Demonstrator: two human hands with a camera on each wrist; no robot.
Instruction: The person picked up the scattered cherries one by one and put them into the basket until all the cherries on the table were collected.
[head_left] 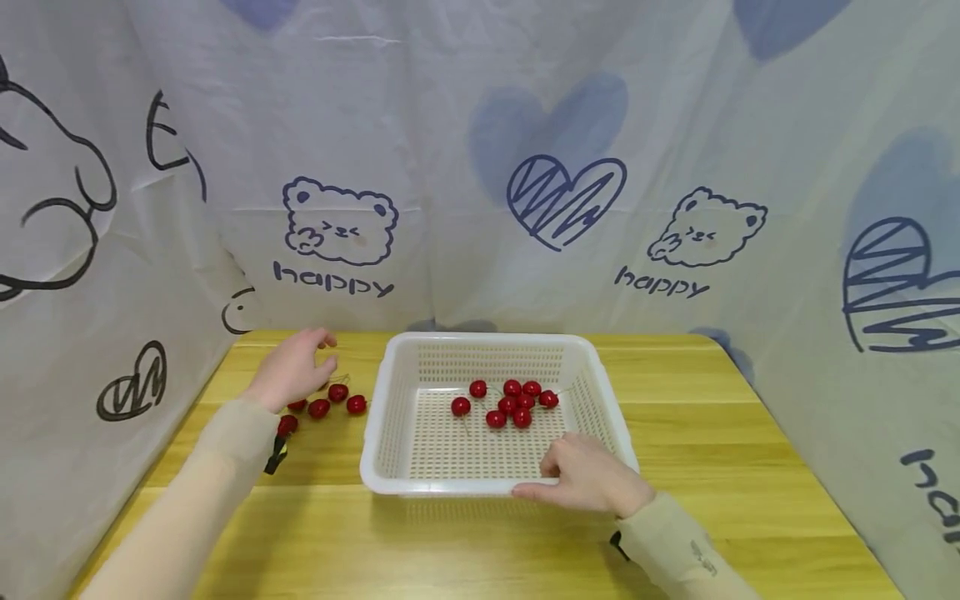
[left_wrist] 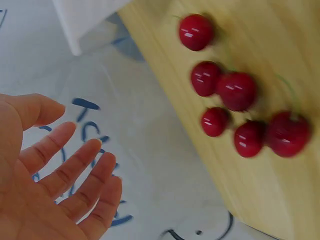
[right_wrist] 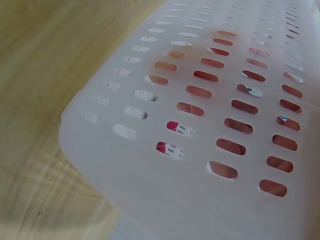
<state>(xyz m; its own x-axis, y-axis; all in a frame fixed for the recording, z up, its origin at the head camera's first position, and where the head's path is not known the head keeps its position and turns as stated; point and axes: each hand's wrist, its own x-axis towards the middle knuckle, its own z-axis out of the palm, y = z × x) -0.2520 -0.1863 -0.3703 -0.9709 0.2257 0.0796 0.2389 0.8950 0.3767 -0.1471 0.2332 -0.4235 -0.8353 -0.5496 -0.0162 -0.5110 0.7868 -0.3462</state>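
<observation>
Over the left part of the table, my left hand (head_left: 296, 367) hovers with its fingers spread and nothing between them. Below and beside it lie several red cherries (left_wrist: 237, 91) with thin stems, some partly hidden by the hand in the head view. A white slotted plastic basket (head_left: 378, 417) stands at the middle, with several more cherries (head_left: 507, 406) loose on its floor. My right hand (head_left: 588, 475) grips the basket's near rim toward its right corner, thumb outside and fingers inside. The right wrist view shows those fingers (right_wrist: 200, 92) through the slots.
The wooden table (head_left: 697, 450) runs back to a white hanging sheet (head_left: 450, 167) printed with hearts and bears, which also closes off both sides. One cherry (head_left: 356, 404) lies close to the basket's left wall.
</observation>
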